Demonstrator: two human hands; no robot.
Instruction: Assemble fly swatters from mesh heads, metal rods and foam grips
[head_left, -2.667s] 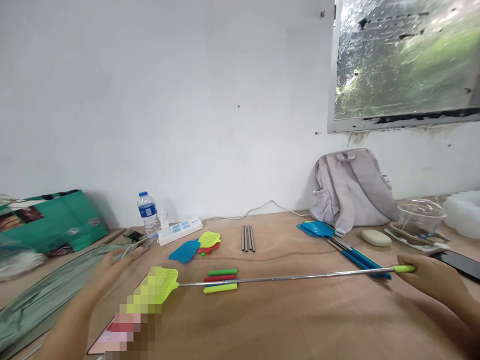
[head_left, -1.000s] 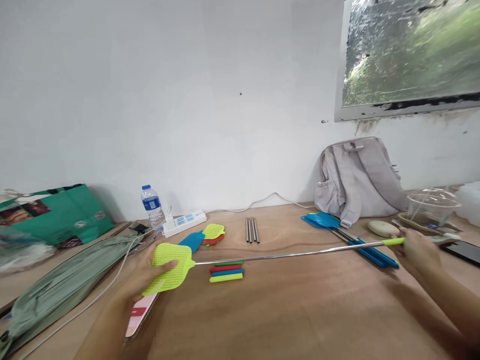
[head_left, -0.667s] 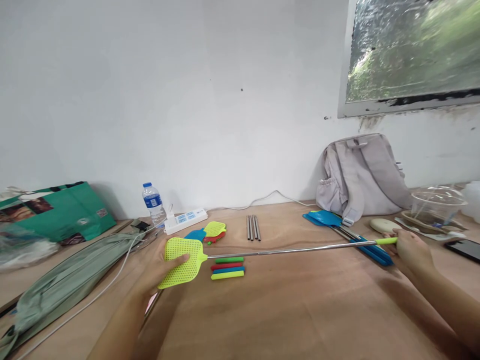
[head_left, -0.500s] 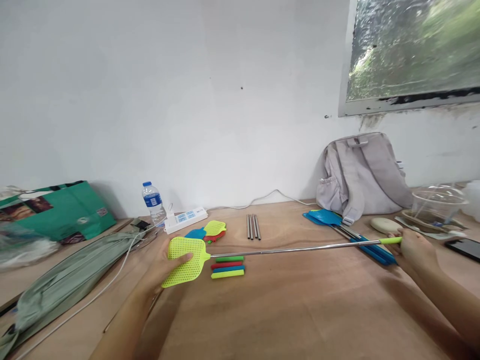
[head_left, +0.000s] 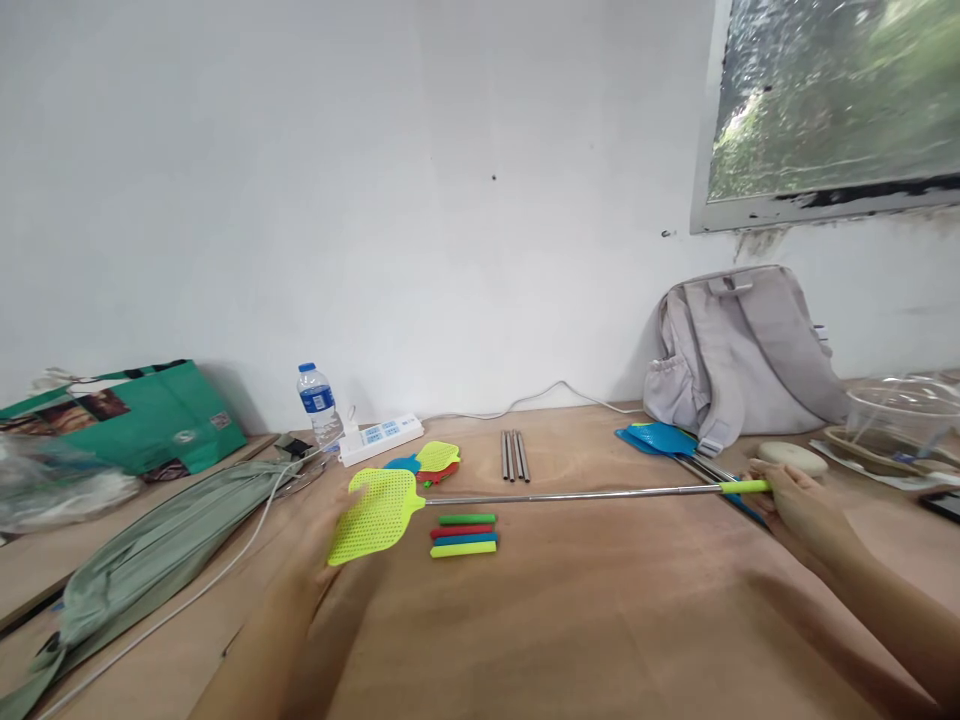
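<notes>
A yellow-green fly swatter [head_left: 377,515] with a telescopic metal shaft is held level across the table between my two hands. My left hand [head_left: 330,535], slightly blurred, is at the outer edge of the mesh head, its fingers partly hidden behind it. At the other end, my right hand [head_left: 806,510] is closed on the yellow-green grip. Below the shaft lie several coloured handle grips [head_left: 463,538] in green, red, blue and yellow. Several loose metal tubes [head_left: 514,456] rest behind it, beside a small pile of swatter heads [head_left: 439,457] in yellow, blue and red.
Blue fly swatters [head_left: 656,438] lie near my right hand, before a grey backpack [head_left: 750,350]. A white power strip [head_left: 382,438] and a water bottle [head_left: 318,402] stand at the back left. Further left are a green bag [head_left: 165,420] and a grey-green cloth bag [head_left: 172,540].
My right hand has moved left with the grip, so the span of shaft between my hands is shorter. My left thumb no longer lies across the front of the mesh head.
</notes>
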